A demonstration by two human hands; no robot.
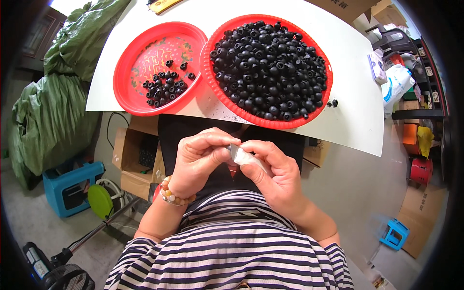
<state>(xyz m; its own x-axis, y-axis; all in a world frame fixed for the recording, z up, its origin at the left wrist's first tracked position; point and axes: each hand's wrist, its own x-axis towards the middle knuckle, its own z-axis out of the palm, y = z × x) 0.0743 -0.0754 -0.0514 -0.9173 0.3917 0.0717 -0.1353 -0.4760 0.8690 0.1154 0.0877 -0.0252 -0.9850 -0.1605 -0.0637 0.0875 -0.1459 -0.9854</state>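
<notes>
In front of my belly, both hands meet over a small white, soft-looking bundle (246, 158) with a thin grey flat piece (234, 152) at its left end. My left hand (200, 153), with a beaded bracelet at the wrist, pinches the grey end between thumb and fingers. Thumb and fingers of my right hand (275, 169) close round the white part; what kind of thing it is I cannot make out. Just beyond stands a red basin (208, 72) heaped with small black hollow beads or caps (270, 67). Left of it, a red tray (121, 77) carries several more black pieces (166, 89).
The white table (357, 116) has two loose black pieces (333, 103) and a white pack (377, 67) near its right side. Green sacks (48, 121), a blue stool (67, 188) and an open cardboard box (135, 159) stand at left. A small blue stool (395, 234) is at lower right.
</notes>
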